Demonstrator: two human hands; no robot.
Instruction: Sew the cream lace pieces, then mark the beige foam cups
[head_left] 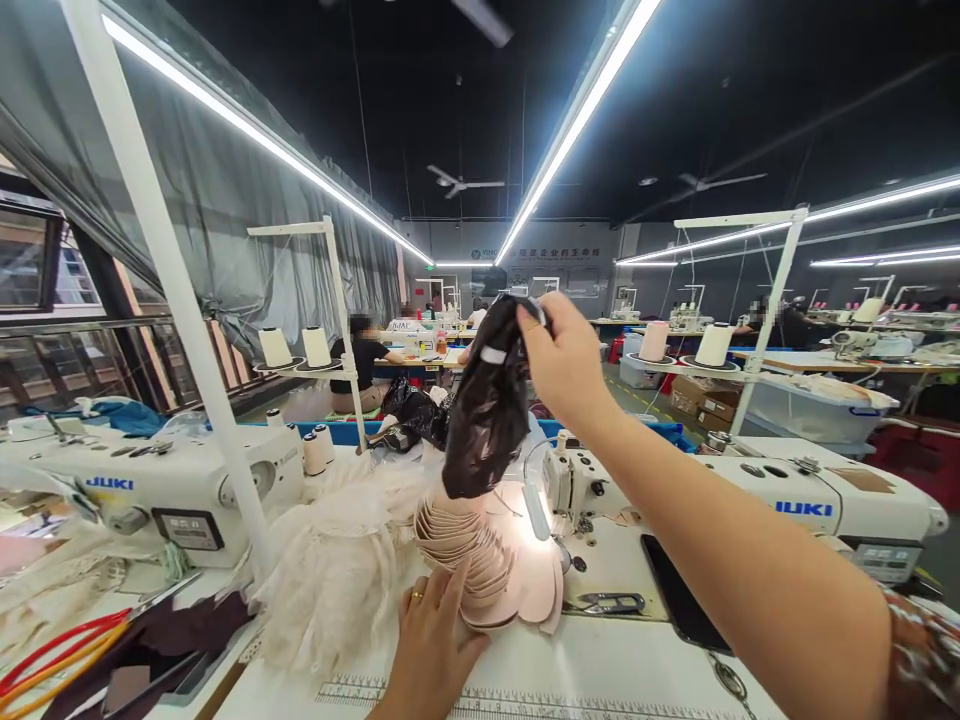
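Note:
My right hand (559,355) is raised at mid-view, its fingers closed on the top of a black glossy bundle (487,420) with a small white patch. Whether that bundle is fabric or a plastic bag, I cannot tell. Below it, a fanned stack of beige-pink, bra-cup-like pads (469,555) lies on the white sewing table (600,660) under a bright lamp. My left hand (435,635) rests at the near side of the pads, fingers stretched out and fingertips against them. Cream lace fabric (337,570) is heaped to the left of the stack.
A sewing machine (780,510) stands right, another (172,490) left. Thread snips (611,603) and a black phone (686,590) lie right of the pads. A ruler (555,703) runs along the near edge. Orange-red-handled scissors (67,645) lie left. A person (360,365) sits beyond.

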